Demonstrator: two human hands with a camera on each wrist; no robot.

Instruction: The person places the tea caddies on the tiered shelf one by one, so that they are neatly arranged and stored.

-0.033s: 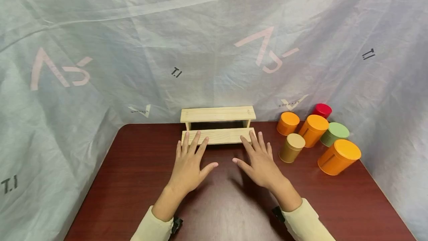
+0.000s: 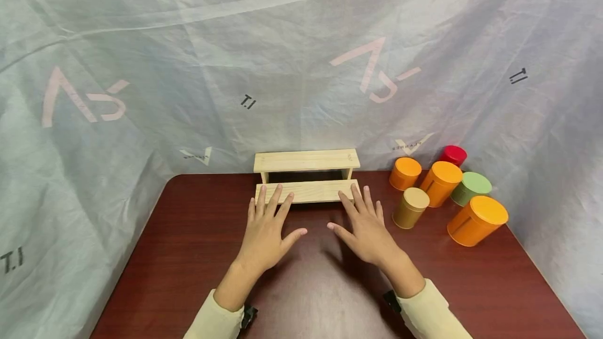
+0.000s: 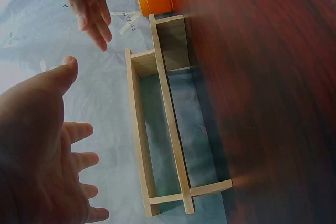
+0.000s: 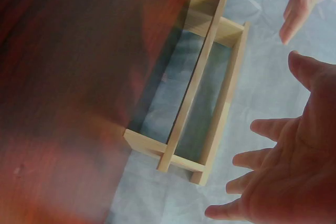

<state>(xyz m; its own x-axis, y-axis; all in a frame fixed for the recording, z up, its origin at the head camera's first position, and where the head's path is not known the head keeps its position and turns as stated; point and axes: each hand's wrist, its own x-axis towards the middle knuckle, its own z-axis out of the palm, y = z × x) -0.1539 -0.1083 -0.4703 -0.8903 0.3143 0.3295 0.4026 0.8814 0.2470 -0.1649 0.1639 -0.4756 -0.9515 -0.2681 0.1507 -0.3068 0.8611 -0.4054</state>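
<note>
A two-step rack of pale wood point(image 2: 306, 191) stands against the back of the table. My left hand point(image 2: 266, 234) is held palm down over the table in front of its left end, fingers spread. On the other side, the right hand point(image 2: 367, 232) has the same spread pose by the rack's right end. In the head view the fingertips overlap the front edge of the lower step. Both wrist views show a gap between the hands and the rack point(image 3: 174, 129), and nothing is held. The gold canister point(image 2: 411, 208) stands just beyond the right hand.
Several lidded canisters are grouped at the right of the dark red table point(image 2: 198, 255): a small orange one point(image 2: 405, 174), a taller orange point(image 2: 443, 184), a red point(image 2: 454, 155), a green point(image 2: 472, 188) and a large orange point(image 2: 478, 221). Grey printed cloth point(image 2: 292, 67) hangs around the table.
</note>
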